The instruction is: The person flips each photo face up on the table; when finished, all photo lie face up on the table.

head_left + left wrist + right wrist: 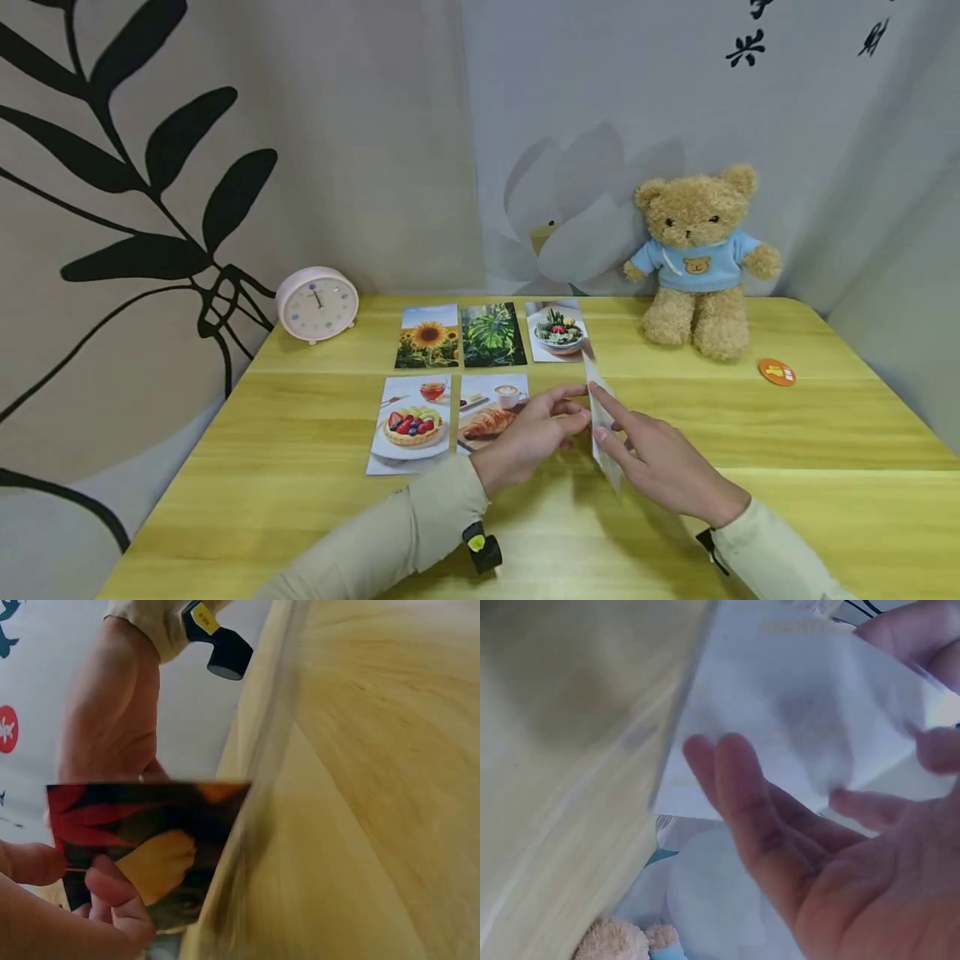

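Note:
My left hand [536, 429] pinches the edge of a photo card [602, 425] held upright on edge over the table. Its picture side, in the left wrist view, has red and yellow shapes on a dark ground, partly covered by fingers [112, 889]. My right hand [667, 462] is at the card's plain whitish back [780, 697], with its fingers fairly straight; whether they press it is unclear. Flat on the table lie a sunflower card [429, 337], a green leaf card [493, 335], a succulent bowl card [558, 332], a fruit tart card [409, 427] and a croissant card [489, 417], partly behind my left hand.
A pink round clock [317, 305] stands at the table's back left. The teddy bear [697, 262] in a blue shirt sits at the back right, with a round orange disc [776, 372] near it. A curtain hangs behind the wooden table [285, 500].

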`<action>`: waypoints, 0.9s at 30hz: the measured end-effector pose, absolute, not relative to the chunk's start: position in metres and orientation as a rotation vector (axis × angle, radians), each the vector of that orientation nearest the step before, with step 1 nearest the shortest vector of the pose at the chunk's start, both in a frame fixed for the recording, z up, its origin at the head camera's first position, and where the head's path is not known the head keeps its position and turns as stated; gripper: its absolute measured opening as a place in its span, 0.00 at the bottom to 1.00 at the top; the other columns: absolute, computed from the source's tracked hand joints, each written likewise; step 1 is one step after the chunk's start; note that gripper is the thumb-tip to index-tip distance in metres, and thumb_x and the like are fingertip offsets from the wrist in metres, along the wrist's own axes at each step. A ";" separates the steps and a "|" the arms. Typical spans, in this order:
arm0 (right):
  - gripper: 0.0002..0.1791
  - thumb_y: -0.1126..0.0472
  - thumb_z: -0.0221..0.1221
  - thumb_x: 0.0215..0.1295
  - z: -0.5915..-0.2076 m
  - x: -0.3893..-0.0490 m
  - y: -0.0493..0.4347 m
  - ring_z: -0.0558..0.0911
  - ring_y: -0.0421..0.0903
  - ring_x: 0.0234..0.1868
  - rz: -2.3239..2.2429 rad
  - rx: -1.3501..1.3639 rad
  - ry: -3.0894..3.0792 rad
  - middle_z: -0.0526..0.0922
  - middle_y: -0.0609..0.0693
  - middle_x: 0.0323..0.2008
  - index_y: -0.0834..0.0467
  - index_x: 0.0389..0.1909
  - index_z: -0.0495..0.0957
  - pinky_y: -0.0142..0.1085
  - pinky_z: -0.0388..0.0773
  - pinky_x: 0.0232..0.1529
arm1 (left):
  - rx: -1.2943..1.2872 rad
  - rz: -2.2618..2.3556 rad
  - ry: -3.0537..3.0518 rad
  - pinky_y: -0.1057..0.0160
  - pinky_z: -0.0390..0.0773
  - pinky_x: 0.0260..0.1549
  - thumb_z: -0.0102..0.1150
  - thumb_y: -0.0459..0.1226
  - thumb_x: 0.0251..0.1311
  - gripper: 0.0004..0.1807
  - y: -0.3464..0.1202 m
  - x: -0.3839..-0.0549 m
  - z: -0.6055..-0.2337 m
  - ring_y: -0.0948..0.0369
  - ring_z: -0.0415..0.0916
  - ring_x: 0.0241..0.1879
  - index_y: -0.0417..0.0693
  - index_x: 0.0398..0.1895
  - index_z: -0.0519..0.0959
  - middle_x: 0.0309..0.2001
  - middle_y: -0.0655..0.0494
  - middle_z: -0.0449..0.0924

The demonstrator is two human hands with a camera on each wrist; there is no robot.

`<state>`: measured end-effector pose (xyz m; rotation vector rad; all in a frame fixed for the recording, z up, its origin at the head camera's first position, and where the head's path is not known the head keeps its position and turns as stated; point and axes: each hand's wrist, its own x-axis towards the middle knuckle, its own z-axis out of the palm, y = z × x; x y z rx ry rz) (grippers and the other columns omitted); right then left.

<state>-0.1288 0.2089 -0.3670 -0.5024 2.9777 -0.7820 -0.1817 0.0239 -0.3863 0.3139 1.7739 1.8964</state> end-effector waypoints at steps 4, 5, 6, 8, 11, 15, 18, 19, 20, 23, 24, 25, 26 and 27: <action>0.32 0.47 0.43 0.81 -0.364 -0.129 0.207 0.85 0.44 0.45 -1.019 -0.497 2.890 0.85 0.54 0.52 0.49 0.80 0.50 0.36 0.80 0.39 | 0.337 1.870 1.814 0.54 0.78 0.54 0.54 0.41 0.73 0.24 0.024 -0.180 -0.384 0.59 0.77 0.53 0.60 0.70 0.69 0.60 0.49 0.74; 0.32 0.48 0.43 0.81 -0.363 -0.129 0.207 0.85 0.45 0.45 -1.087 -0.504 2.871 0.85 0.54 0.53 0.49 0.80 0.50 0.35 0.81 0.38 | 0.341 1.859 1.820 0.51 0.77 0.57 0.55 0.43 0.73 0.24 0.024 -0.180 -0.383 0.57 0.76 0.56 0.64 0.70 0.69 0.63 0.49 0.73; 0.31 0.50 0.43 0.82 -0.362 -0.129 0.207 0.86 0.45 0.44 -1.155 -0.518 2.853 0.84 0.55 0.54 0.51 0.80 0.51 0.35 0.81 0.38 | 0.346 1.849 1.826 0.49 0.76 0.59 0.55 0.45 0.73 0.24 0.023 -0.179 -0.381 0.56 0.75 0.60 0.68 0.70 0.68 0.66 0.49 0.70; 0.30 0.52 0.43 0.82 -0.360 -0.129 0.208 0.85 0.41 0.43 -1.268 -0.538 2.832 0.84 0.56 0.54 0.51 0.80 0.53 0.35 0.82 0.37 | 0.355 1.837 1.821 0.44 0.74 0.63 0.56 0.47 0.72 0.25 0.023 -0.180 -0.377 0.53 0.69 0.67 0.74 0.70 0.66 0.72 0.48 0.64; 0.29 0.55 0.44 0.81 -0.356 -0.130 0.209 0.84 0.34 0.43 -1.392 -0.559 2.794 0.83 0.58 0.55 0.51 0.79 0.55 0.36 0.84 0.40 | 0.343 1.832 1.783 0.39 0.74 0.63 0.58 0.49 0.70 0.29 0.022 -0.181 -0.372 0.48 0.61 0.72 0.83 0.70 0.62 0.75 0.45 0.57; 0.29 0.57 0.47 0.80 -0.353 -0.131 0.211 0.84 0.33 0.44 -1.514 -0.552 2.735 0.81 0.63 0.57 0.52 0.78 0.57 0.36 0.85 0.41 | 0.338 1.820 1.773 0.39 0.77 0.58 0.59 0.49 0.69 0.31 0.021 -0.183 -0.370 0.46 0.66 0.69 0.92 0.68 0.60 0.74 0.42 0.56; 0.29 0.58 0.51 0.78 -0.351 -0.132 0.212 0.85 0.33 0.42 -1.598 -0.489 2.694 0.80 0.66 0.58 0.53 0.77 0.60 0.36 0.86 0.42 | 0.341 1.798 1.820 0.41 0.79 0.56 0.61 0.48 0.68 0.31 0.019 -0.183 -0.371 0.47 0.69 0.67 0.95 0.65 0.61 0.74 0.42 0.56; 0.28 0.58 0.52 0.78 -0.351 -0.132 0.212 0.85 0.33 0.43 -1.622 -0.457 2.685 0.80 0.67 0.59 0.53 0.76 0.62 0.36 0.86 0.42 | 0.343 1.790 1.840 0.41 0.79 0.56 0.61 0.47 0.68 0.32 0.018 -0.184 -0.372 0.46 0.70 0.67 0.96 0.65 0.61 0.75 0.42 0.56; 0.28 0.58 0.53 0.77 -0.350 -0.132 0.213 0.85 0.32 0.44 -1.647 -0.426 2.681 0.79 0.66 0.60 0.54 0.75 0.64 0.35 0.86 0.42 | 0.341 1.785 1.855 0.41 0.79 0.56 0.62 0.46 0.68 0.32 0.018 -0.184 -0.372 0.45 0.71 0.66 0.95 0.65 0.62 0.75 0.42 0.56; 0.26 0.60 0.57 0.74 -0.350 -0.133 0.214 0.86 0.30 0.45 -1.747 -0.363 2.703 0.79 0.63 0.60 0.56 0.71 0.70 0.32 0.85 0.41 | 0.350 1.750 1.943 0.41 0.78 0.57 0.62 0.45 0.68 0.34 0.015 -0.184 -0.373 0.42 0.68 0.69 0.92 0.68 0.61 0.77 0.42 0.53; 0.25 0.62 0.58 0.73 -0.351 -0.134 0.214 0.86 0.30 0.45 -1.783 -0.356 2.720 0.80 0.60 0.60 0.57 0.70 0.71 0.32 0.85 0.41 | 0.351 1.744 1.965 0.41 0.78 0.58 0.62 0.44 0.67 0.35 0.014 -0.184 -0.373 0.41 0.67 0.70 0.89 0.69 0.60 0.77 0.42 0.52; 0.25 0.64 0.59 0.72 -0.351 -0.135 0.215 0.86 0.31 0.45 -1.822 -0.358 2.737 0.81 0.56 0.59 0.58 0.68 0.72 0.31 0.85 0.40 | 0.352 1.740 1.989 0.41 0.77 0.58 0.62 0.43 0.67 0.36 0.013 -0.185 -0.373 0.40 0.67 0.70 0.86 0.71 0.60 0.77 0.42 0.52; 0.25 0.66 0.60 0.70 -0.352 -0.135 0.215 0.86 0.31 0.45 -1.859 -0.364 2.760 0.82 0.51 0.59 0.59 0.68 0.73 0.31 0.86 0.40 | 0.355 1.732 2.010 0.42 0.77 0.59 0.62 0.42 0.67 0.37 0.012 -0.185 -0.372 0.40 0.66 0.71 0.83 0.73 0.59 0.77 0.42 0.52; 0.26 0.68 0.61 0.69 -0.353 -0.136 0.216 0.87 0.31 0.44 -1.884 -0.369 2.790 0.82 0.47 0.57 0.59 0.67 0.73 0.30 0.86 0.39 | 0.362 1.724 2.037 0.42 0.77 0.60 0.62 0.42 0.67 0.37 0.011 -0.185 -0.371 0.40 0.65 0.72 0.79 0.74 0.59 0.78 0.41 0.52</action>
